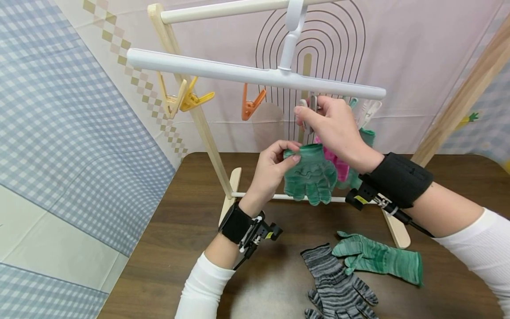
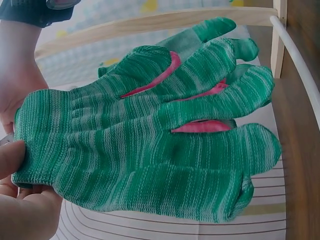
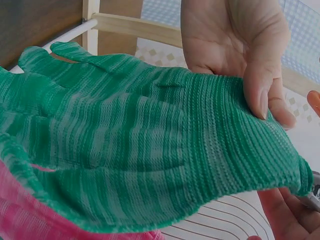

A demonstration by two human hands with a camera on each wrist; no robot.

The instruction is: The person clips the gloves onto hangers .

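A green striped knit glove (image 1: 311, 177) hangs fingers down. My left hand (image 1: 275, 166) pinches its cuff between thumb and fingers, which also shows in the right wrist view, where the glove (image 3: 130, 130) fills the middle. Just under the white bar (image 1: 255, 76), my right hand (image 1: 334, 128) pinches a grey clothespin (image 1: 308, 119) above the cuff. That clothespin (image 3: 315, 190) is partly cut off at the right wrist view's edge, close by the cuff; whether it touches the knit I cannot tell.
Along the bar hang orange (image 1: 250, 106), yellow (image 1: 195, 99) and cream clothespins. A pink glove (image 1: 340, 166) and another green one hang behind my right hand. On the table (image 1: 187, 248) lie a grey striped glove (image 1: 338, 288) and a green glove (image 1: 382, 257). A wooden frame (image 1: 207, 133) stands around.
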